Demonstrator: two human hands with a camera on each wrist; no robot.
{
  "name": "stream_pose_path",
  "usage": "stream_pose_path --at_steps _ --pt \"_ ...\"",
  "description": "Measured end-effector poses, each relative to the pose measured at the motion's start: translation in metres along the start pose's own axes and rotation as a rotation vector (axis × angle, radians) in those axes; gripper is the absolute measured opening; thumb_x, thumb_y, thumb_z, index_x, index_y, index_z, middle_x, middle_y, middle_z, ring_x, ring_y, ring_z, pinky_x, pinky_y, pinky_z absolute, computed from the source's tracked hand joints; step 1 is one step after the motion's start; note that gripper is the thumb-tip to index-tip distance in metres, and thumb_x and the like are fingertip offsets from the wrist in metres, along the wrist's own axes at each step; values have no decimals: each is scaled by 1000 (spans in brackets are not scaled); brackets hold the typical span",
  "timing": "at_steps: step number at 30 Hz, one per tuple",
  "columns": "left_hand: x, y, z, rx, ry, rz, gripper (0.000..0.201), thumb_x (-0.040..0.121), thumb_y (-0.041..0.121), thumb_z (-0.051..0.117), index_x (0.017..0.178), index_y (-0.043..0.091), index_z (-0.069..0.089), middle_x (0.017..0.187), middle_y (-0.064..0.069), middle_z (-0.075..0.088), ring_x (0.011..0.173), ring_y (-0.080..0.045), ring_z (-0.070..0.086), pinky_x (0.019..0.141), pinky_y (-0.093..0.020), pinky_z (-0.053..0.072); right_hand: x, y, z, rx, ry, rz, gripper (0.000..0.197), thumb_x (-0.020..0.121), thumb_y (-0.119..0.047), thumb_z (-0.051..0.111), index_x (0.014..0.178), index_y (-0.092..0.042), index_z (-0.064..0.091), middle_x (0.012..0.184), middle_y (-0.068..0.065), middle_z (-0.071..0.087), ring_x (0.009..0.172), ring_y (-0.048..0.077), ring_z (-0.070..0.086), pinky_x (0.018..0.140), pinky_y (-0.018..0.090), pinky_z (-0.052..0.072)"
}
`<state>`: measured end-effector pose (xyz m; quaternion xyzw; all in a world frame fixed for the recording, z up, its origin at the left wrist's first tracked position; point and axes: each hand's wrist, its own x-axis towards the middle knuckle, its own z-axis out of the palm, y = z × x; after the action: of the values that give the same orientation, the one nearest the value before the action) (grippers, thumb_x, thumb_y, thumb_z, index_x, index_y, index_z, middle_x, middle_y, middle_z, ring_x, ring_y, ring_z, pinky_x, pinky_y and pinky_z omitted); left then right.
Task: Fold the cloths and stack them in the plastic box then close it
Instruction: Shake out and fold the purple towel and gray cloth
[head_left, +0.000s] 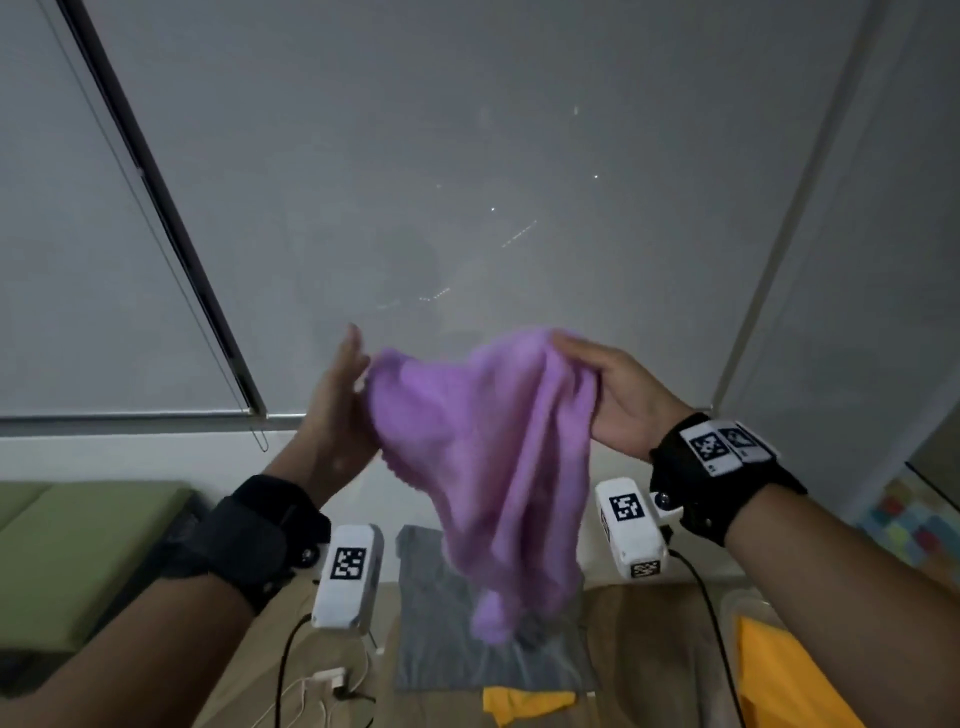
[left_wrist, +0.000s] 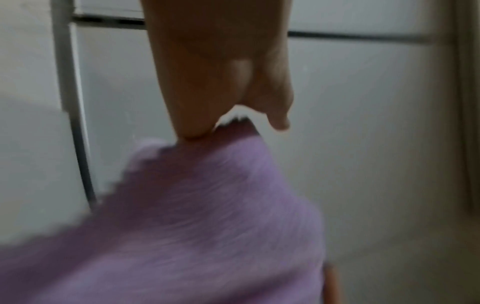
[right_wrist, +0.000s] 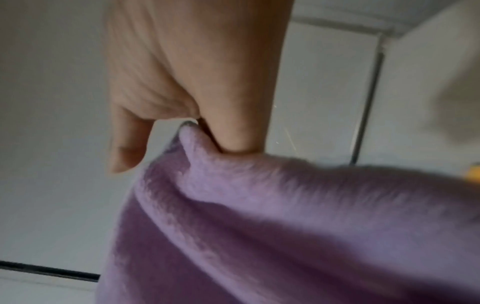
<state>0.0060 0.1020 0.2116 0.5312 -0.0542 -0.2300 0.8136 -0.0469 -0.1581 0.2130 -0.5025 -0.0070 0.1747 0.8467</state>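
Observation:
A purple cloth (head_left: 483, 457) hangs in the air in front of me, bunched and blurred, its lower end dangling over a grey cloth (head_left: 441, 660) spread flat on the table. My left hand (head_left: 358, 374) pinches the cloth's left corner; in the left wrist view, the left hand (left_wrist: 205, 125) has a fingertip on the cloth's (left_wrist: 207, 216) edge. My right hand (head_left: 582, 374) grips the right top corner, and in the right wrist view, the right hand (right_wrist: 207, 133) has the purple cloth (right_wrist: 285, 216) folded under the fingers. A yellow cloth (head_left: 524, 701) lies at the near edge. Another yellow cloth (head_left: 779, 675) lies at the right; I cannot make out the plastic box.
The wooden table (head_left: 649, 654) runs below my arms. White cables and a charger (head_left: 327, 680) lie on its left side. A green cushion (head_left: 78, 545) sits at the far left. Grey window blinds (head_left: 467, 182) fill the background.

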Motion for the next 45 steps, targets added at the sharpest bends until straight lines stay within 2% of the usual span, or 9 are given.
stream_pose_path --at_steps 3,7,12,16,20,26,34,40,45 --pt "-2 -28 3 461 -197 -190 56 89 47 64 114 -2 64 86 -20 67 62 -24 66 55 -32 55 9 20 -1 -146 74 135 48 99 -31 53 134 1 55 134 20 57 121 27 56 113 39 37" --pt "19 -9 -7 10 127 97 55 93 13 60 144 19 40 115 -4 67 92 -15 66 78 -29 58 2 7 -6 -23 99 -13 30 94 -19 58 117 -2 66 117 14 66 103 20 66 98 30 51" --pt "9 -19 -8 410 -29 -150 61 75 26 82 128 11 57 113 -23 66 86 -26 66 69 -33 58 2 23 -12 -259 74 105 40 91 -11 64 128 3 59 129 22 61 118 28 61 105 40 47" --pt "13 1 -18 270 277 176 51 92 16 64 135 35 43 95 -8 70 57 -10 61 49 -21 51 7 3 -23 -147 185 -7 33 91 -17 65 119 1 64 119 19 65 104 26 64 101 36 47" --pt "13 10 -29 468 270 383 27 95 20 61 122 20 62 98 -7 71 80 -9 61 70 -20 53 11 -5 -37 -301 319 24 48 84 -22 73 125 0 62 122 20 66 109 28 65 93 37 51" --pt "18 27 -44 473 341 395 26 90 31 68 115 25 67 83 3 61 61 -11 47 53 -23 38 13 -21 -37 -161 536 -167 25 86 -2 69 91 -16 50 91 11 61 69 17 63 52 27 53" --pt "26 41 -57 262 299 314 37 88 8 67 124 15 61 104 -10 67 88 -18 62 75 -26 49 8 -29 -38 -337 539 -281 31 93 -1 56 115 -21 67 118 9 67 93 17 64 74 26 52" --pt "25 33 -63 309 355 352 28 89 7 67 115 11 59 81 -6 61 53 -5 58 48 -15 45 5 -21 -54 -244 550 -337 33 93 2 56 121 -12 67 115 11 69 93 18 67 75 24 54" --pt "30 28 -62 541 375 492 18 87 8 70 105 10 71 77 6 70 71 -8 60 56 -11 47 11 -14 -57 -310 568 -371 60 78 8 72 134 -8 57 128 9 63 111 16 64 91 25 54"
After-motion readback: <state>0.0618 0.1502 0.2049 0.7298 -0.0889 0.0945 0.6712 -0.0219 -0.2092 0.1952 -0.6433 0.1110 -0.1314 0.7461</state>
